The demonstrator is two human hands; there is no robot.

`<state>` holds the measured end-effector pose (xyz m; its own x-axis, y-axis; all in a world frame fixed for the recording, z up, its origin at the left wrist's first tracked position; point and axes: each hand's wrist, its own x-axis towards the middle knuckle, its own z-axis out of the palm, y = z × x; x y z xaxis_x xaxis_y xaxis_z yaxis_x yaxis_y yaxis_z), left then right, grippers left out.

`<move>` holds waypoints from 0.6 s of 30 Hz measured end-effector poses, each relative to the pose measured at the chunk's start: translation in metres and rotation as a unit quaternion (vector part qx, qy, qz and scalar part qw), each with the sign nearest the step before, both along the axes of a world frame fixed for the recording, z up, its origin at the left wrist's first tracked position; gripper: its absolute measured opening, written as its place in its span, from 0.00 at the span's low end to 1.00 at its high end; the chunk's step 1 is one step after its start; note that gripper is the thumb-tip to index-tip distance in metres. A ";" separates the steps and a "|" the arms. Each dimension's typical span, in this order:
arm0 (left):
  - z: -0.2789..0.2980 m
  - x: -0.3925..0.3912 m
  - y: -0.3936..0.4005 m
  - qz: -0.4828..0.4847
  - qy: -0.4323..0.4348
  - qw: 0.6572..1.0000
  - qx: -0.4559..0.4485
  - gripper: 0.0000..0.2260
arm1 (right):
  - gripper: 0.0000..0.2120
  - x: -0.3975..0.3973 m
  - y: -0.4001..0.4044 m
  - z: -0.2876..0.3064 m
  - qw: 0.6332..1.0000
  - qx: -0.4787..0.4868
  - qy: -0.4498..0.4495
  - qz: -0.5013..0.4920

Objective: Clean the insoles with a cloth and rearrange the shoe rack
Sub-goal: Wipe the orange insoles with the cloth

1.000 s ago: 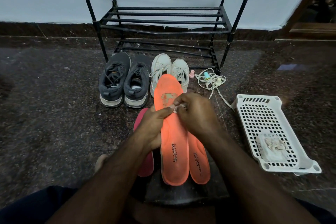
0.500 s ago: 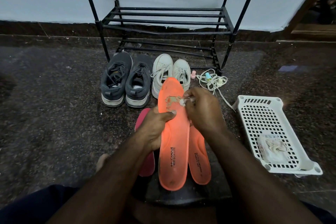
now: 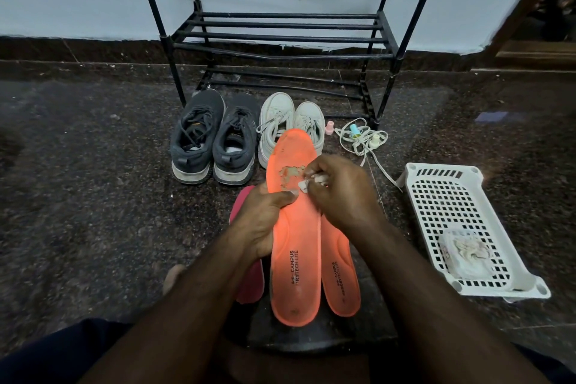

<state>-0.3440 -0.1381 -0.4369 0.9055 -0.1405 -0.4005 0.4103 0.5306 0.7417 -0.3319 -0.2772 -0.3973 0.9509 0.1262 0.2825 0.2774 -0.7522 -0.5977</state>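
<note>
Dark speckled stone floor (image 3: pixel 93 196), pale wall behind. Black shoe rack (image 3: pixel 280 37) far centre, shelves bare. White perforated basket (image 3: pixel 498 287) right, crumpled cloth-like bundle (image 3: pixel 466 249) inside, possibly bagged. Dark sneakers (image 3: pixel 215 137) and white sneakers (image 3: pixel 290 121) side by side before rack; tangled laces (image 3: pixel 361 140) right of them. Orange insole (image 3: pixel 296 243) near centre, gripped at left edge by left hand (image 3: pixel 258 224); second orange insole (image 3: pixel 341 271) beneath, pink insole (image 3: pixel 249 284) left. Right hand (image 3: pixel 339 190) pinches small white cloth (image 3: pixel 307 184) against worn patch.
</note>
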 end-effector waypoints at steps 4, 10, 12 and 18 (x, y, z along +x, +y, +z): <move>0.002 -0.001 -0.001 -0.005 0.001 1.000 -0.019 0.13 | 0.09 0.013 -0.014 -0.004 0.990 0.119 0.007 -0.082; 0.001 0.001 0.003 0.009 0.018 0.999 -0.041 0.13 | 0.15 0.016 -0.027 0.019 0.928 0.350 0.105 -0.076; 0.001 0.001 0.003 0.007 0.024 0.999 -0.039 0.13 | 0.14 0.014 -0.027 0.018 0.945 0.296 0.116 -0.073; -0.005 0.003 0.002 0.003 0.029 0.999 -0.026 0.16 | 0.08 0.009 -0.021 0.019 0.986 0.118 0.099 -0.058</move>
<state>-0.3410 -0.1360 -0.4424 0.8814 -0.1577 -0.4452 0.4493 0.5705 0.6874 -0.3234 -0.2981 -0.3781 0.9945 -0.0344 0.0989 0.0580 -0.6054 -0.7938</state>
